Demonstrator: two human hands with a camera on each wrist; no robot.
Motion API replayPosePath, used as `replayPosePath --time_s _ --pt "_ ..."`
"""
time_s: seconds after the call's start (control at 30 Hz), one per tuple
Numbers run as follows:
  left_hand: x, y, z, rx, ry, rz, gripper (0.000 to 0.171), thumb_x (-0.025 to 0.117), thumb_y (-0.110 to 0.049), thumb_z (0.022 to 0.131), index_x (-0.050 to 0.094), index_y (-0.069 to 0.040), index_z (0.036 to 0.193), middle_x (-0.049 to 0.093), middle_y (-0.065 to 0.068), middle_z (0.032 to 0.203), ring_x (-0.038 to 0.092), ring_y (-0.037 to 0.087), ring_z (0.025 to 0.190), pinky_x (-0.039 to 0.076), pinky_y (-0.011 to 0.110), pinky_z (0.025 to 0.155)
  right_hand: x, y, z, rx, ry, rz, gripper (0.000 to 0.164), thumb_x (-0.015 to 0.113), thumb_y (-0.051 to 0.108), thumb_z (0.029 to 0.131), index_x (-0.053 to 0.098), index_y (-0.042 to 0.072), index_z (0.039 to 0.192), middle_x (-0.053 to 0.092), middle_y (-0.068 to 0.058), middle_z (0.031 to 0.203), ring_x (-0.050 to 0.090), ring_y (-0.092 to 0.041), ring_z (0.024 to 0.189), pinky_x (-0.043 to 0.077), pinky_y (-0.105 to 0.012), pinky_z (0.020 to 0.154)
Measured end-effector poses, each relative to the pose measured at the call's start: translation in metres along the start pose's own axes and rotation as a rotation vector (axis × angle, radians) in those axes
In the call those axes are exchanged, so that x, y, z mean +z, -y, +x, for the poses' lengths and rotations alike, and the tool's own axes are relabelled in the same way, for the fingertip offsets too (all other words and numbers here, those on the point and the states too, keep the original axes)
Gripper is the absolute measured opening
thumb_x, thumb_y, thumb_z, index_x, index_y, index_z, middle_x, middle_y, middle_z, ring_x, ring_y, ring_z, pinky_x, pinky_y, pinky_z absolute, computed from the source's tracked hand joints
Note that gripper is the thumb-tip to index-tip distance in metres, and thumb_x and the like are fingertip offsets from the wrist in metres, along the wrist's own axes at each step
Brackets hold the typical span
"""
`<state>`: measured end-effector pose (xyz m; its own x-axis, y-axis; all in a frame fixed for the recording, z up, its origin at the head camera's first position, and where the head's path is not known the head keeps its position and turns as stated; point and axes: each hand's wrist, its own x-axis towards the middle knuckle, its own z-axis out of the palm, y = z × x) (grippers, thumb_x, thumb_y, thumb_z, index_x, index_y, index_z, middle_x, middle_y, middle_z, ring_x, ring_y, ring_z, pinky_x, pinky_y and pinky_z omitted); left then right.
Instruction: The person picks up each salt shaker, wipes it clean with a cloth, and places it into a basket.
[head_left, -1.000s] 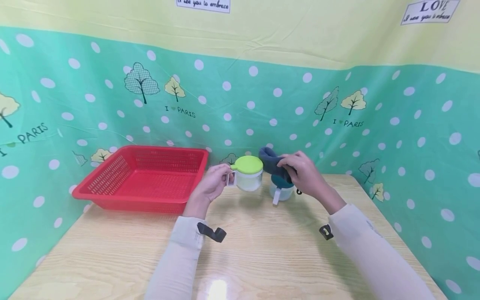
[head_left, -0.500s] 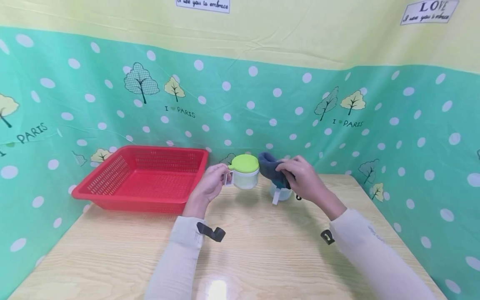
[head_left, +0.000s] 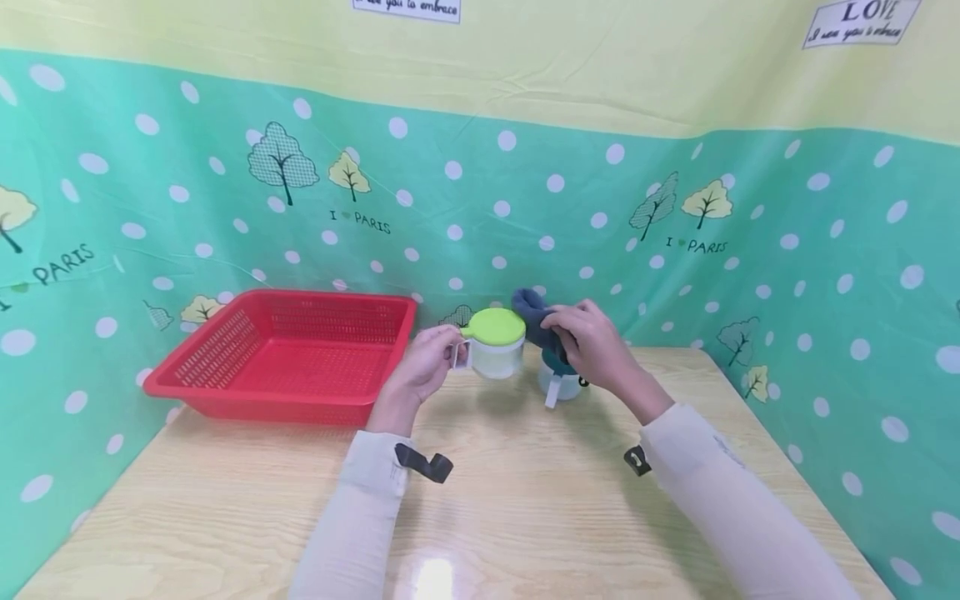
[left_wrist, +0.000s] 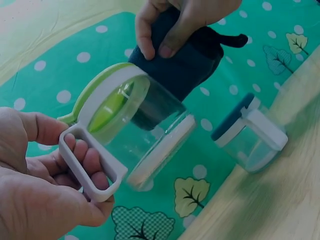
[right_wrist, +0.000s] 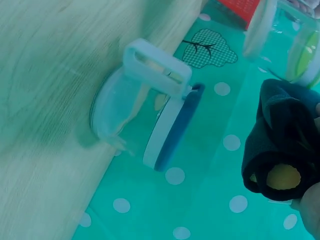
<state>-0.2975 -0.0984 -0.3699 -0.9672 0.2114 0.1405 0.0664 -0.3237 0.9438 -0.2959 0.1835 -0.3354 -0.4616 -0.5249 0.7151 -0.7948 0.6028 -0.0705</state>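
My left hand (head_left: 426, 364) holds a clear seasoning jar (left_wrist: 150, 135) with a lime-green lid (head_left: 497, 326) by its white handle (left_wrist: 93, 162), up off the table. In my right hand (head_left: 592, 343) a folded dark blue cloth (left_wrist: 175, 55) is pinched between thumb and fingers. The cloth lies at the jar's right side, and through the clear wall part of it shows; it appears to touch the jar. Below the right hand a second clear jar (right_wrist: 127, 107) with a dark teal lid (left_wrist: 233, 119) stands on the table, partly hidden by the cloth in the head view.
A red plastic basket (head_left: 281, 410) with perforated walls sits at the table's back left, close to my left hand. The light wooden table (head_left: 510, 517) reaches a green dotted curtain (head_left: 480, 192) behind and on both sides.
The green-lidded jar shifted slightly left and then back right. My right hand with the cloth has moved a little left and up along the jar's side. The teal-lidded jar stays put.
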Motion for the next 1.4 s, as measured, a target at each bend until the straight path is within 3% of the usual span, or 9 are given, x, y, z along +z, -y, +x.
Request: replayPosePath --time_s 0.27,0.53,0.83,1.17,1.4 --pt "-0.005 0.005 0.006 -0.009 -0.119 -0.005 0.026 0.046 0.005 0.093 0.055 -0.006 0.071 0.050 0.005 0.080 0.046 0.019 0.087 0.038 0.029 0.081 0.005 0.005 -0.005 -0.004 0.046 -0.018 0.024 0.070 -0.010 0.088 0.074 0.006 0.105 0.074 -0.012 0.115 0.059 -0.033 0.090 0.054 -0.042 0.075" --pt "-0.007 0.010 0.009 0.010 -0.207 -0.014 0.026 0.048 0.005 0.091 0.054 -0.004 0.067 0.049 0.006 0.071 0.045 0.019 0.073 0.037 0.029 0.074 0.003 0.015 -0.009 -0.048 0.080 -0.035 0.028 0.073 -0.012 0.084 0.074 0.007 0.104 0.074 -0.012 0.116 0.058 -0.030 0.092 0.055 -0.042 0.077" --pt "-0.003 0.011 0.007 0.011 -0.186 0.032 0.023 0.049 0.005 0.091 0.051 -0.003 0.069 0.047 0.007 0.070 0.046 0.019 0.073 0.038 0.029 0.074 0.010 0.021 -0.008 -0.046 0.059 -0.096 0.023 0.069 -0.010 0.087 0.073 0.004 0.105 0.075 -0.014 0.109 0.063 -0.035 0.091 0.050 -0.046 0.083" --pt "0.001 0.010 0.007 0.013 -0.177 0.040 0.021 0.048 0.004 0.091 0.053 -0.001 0.071 0.049 0.008 0.075 0.046 0.020 0.079 0.037 0.031 0.076 0.022 0.014 0.001 0.077 0.078 -0.127 0.020 0.066 -0.004 0.092 0.074 0.004 0.108 0.073 -0.014 0.117 0.062 -0.035 0.091 0.050 -0.043 0.079" --pt "0.002 0.012 0.007 0.009 -0.198 0.023 0.021 0.050 0.004 0.090 0.054 -0.003 0.071 0.049 0.007 0.077 0.046 0.020 0.077 0.038 0.030 0.076 0.024 0.018 0.000 0.044 0.081 -0.160 0.025 0.068 -0.006 0.087 0.074 0.005 0.108 0.073 -0.014 0.118 0.062 -0.034 0.090 0.052 -0.044 0.077"
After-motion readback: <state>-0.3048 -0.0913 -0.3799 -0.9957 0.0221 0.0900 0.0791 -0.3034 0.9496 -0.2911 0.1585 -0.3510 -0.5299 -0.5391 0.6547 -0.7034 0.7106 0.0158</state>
